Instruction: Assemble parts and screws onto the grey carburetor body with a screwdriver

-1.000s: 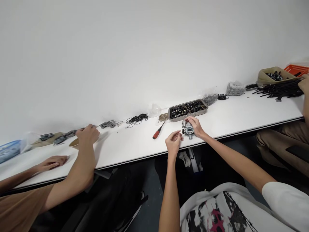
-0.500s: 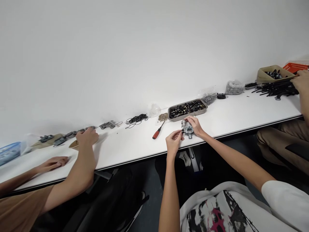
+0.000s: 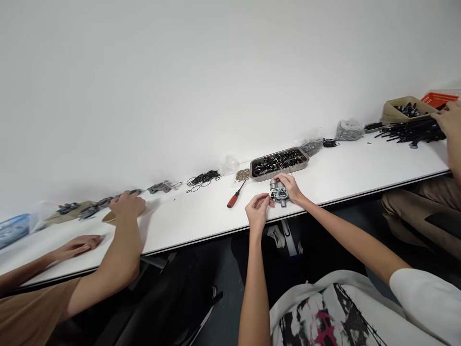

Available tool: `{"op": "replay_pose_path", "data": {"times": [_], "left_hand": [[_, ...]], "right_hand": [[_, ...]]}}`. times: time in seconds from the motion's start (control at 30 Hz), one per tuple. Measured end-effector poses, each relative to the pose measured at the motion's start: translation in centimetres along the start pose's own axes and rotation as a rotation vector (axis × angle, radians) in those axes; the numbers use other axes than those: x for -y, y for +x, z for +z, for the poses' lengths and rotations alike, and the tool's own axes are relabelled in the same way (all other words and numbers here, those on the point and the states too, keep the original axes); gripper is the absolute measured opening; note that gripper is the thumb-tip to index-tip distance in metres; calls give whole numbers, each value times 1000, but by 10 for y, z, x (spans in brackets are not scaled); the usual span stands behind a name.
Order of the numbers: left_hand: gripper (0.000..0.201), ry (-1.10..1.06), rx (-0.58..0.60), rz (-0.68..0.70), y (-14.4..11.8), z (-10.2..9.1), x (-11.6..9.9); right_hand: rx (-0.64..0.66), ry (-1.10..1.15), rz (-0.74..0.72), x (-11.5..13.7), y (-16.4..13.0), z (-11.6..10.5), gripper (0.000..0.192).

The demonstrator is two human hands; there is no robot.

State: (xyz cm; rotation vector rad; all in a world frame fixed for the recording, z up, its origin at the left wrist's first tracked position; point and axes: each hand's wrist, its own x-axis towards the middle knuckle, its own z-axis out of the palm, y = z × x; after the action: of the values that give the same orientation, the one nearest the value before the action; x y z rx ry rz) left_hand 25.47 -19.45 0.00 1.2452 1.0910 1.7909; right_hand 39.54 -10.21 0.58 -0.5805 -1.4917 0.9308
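A small grey metal carburetor body (image 3: 279,193) stands on the white table (image 3: 201,218) near its front edge. My right hand (image 3: 292,187) wraps around its right side and holds it. My left hand (image 3: 257,211) has its fingertips pinched against the part's left side, on a small piece too tiny to make out. Just behind lies a shallow metal tray (image 3: 279,163) full of small black and brass parts.
A red-handled screwdriver (image 3: 235,196) lies left of the tray, with black O-rings (image 3: 202,179) and a heap of small brass bits (image 3: 243,174) behind it. A co-worker's hands (image 3: 127,205) work at the left among grey parts. Another person's hand (image 3: 448,120) rests by black rods at the right.
My left hand has moved right and closed its fingertips onto the carburetor's left side. The co-worker's hand at the left has drawn back slightly.
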Motion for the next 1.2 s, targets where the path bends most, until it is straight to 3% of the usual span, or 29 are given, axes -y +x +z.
{"op": "replay_pose_path", "data": {"times": [0.13, 0.33, 0.73, 1.0, 1.2], "left_hand": [[42, 15, -12, -6, 0, 1, 4], [38, 16, -69, 109, -2, 7, 10], [34, -53, -180, 84, -11, 18, 12], [39, -1, -124, 76, -14, 13, 13], [37, 146, 119, 33, -2, -16, 3]], "right_hand": [[-8, -1, 16, -1, 0, 0, 41], [-10, 5, 21, -3, 1, 0, 41], [-16, 11, 32, -5, 1, 0, 38], [-12, 13, 35, -5, 2, 0, 38], [-17, 16, 48, -5, 1, 0, 37]]}}
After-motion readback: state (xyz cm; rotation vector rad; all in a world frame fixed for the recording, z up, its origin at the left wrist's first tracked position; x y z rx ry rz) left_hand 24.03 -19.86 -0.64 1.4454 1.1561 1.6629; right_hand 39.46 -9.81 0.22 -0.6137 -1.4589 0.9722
